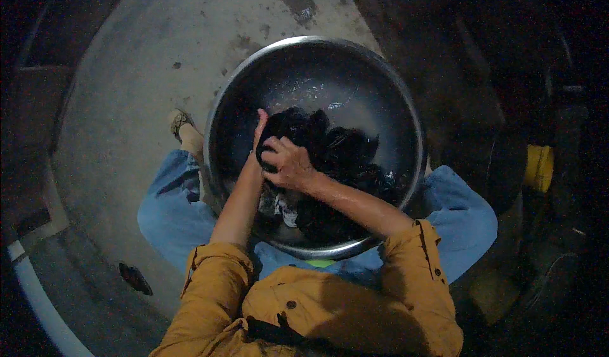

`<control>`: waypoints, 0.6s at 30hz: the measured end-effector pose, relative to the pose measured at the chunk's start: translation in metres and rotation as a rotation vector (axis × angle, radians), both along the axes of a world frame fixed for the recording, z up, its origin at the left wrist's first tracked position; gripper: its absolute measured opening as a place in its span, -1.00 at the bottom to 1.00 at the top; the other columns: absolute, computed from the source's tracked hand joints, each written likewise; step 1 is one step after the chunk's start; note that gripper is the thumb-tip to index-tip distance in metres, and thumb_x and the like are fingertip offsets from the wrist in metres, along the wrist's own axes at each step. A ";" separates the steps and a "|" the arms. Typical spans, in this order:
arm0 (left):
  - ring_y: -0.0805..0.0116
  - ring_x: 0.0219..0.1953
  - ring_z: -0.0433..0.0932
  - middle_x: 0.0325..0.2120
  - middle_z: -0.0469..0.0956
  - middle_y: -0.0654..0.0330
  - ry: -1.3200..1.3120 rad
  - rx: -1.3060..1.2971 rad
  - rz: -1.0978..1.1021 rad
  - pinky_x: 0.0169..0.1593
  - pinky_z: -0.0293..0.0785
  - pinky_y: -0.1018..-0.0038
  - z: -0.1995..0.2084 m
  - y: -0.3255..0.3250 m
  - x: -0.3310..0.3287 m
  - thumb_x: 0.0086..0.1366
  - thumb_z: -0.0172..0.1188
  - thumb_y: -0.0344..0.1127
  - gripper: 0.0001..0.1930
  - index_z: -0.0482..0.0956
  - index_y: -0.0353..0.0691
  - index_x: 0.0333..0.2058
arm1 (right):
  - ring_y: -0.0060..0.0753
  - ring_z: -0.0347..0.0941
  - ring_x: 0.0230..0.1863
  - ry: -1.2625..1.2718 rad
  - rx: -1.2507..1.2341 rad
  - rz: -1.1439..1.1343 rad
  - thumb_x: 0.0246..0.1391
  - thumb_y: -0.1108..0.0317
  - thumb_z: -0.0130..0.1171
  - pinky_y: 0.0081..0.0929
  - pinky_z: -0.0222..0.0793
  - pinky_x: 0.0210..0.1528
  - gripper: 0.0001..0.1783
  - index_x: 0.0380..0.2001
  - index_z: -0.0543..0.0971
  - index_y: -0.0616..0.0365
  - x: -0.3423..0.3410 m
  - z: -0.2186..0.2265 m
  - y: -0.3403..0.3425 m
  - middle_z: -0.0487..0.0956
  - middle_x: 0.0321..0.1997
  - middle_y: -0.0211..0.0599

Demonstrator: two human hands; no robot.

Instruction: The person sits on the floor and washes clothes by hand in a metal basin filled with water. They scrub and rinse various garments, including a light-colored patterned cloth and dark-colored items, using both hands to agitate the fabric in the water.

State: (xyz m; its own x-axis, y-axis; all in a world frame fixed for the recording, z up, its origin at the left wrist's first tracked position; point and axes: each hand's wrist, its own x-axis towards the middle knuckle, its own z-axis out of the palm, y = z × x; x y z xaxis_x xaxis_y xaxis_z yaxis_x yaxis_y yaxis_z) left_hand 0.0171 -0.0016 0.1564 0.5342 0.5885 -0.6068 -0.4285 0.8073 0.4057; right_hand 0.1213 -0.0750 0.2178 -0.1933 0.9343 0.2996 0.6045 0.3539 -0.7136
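A wide metal basin (315, 41) stands between my bent knees, with wet black cloth (352, 151) bunched in it. My right hand (288, 163) reaches across to the left, its fingers curled on the cloth close to my left hand. At the cloth's left edge, my left hand (261, 129) shows its thumb stretched upward. The other left fingers are hidden behind the cloth and my right hand. A patch of pale, patterned fabric (288, 211) lies below my wrists, among the dark folds.
Around the basin is a grey concrete floor (146, 84) with dark wet spots (300, 3) beyond the far rim. A small dark object (135, 278) lies on the floor at the lower left. Something yellow (538, 168) stands in the deep shadow at the right.
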 end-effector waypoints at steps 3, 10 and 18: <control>0.42 -0.32 0.40 -0.37 0.46 0.31 0.178 0.050 0.018 -0.16 0.31 0.40 0.048 -0.018 0.026 0.18 -0.21 0.12 -0.55 0.44 -0.12 -0.26 | -0.20 0.38 -0.41 -0.017 0.000 -0.061 -0.27 0.11 0.14 -0.30 0.35 -0.49 -0.77 -0.64 0.48 0.02 -0.005 -0.011 0.007 0.42 -0.43 -0.20; 0.34 -0.11 0.28 -0.11 0.29 0.31 0.494 0.100 -0.253 -0.23 0.26 0.29 0.082 -0.018 0.062 0.04 -0.15 0.24 -0.39 0.27 -0.03 -0.03 | -0.02 0.35 -0.17 -0.062 -0.478 -0.723 -0.15 -0.08 0.02 -0.08 0.25 -0.18 -0.57 -0.37 0.51 0.03 0.124 -0.051 0.081 0.39 -0.19 -0.06; 0.20 -0.02 0.28 -0.06 0.32 0.14 0.061 0.027 0.054 0.03 0.20 0.20 0.032 -0.014 0.039 0.04 -0.13 0.30 -0.28 0.28 -0.21 -0.02 | 0.02 0.23 -0.02 -0.113 -0.518 -0.457 -0.19 -0.05 0.07 -0.09 0.18 -0.04 -0.50 -0.17 0.45 -0.02 0.119 -0.088 0.066 0.20 0.05 -0.13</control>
State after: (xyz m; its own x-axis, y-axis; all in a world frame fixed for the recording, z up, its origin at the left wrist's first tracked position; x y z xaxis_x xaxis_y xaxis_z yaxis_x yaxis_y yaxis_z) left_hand 0.0561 -0.0153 0.1884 0.4637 0.6321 -0.6208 -0.4453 0.7720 0.4535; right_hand 0.2407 -0.0089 0.1298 0.2491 0.9465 -0.2051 0.6919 -0.3221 -0.6462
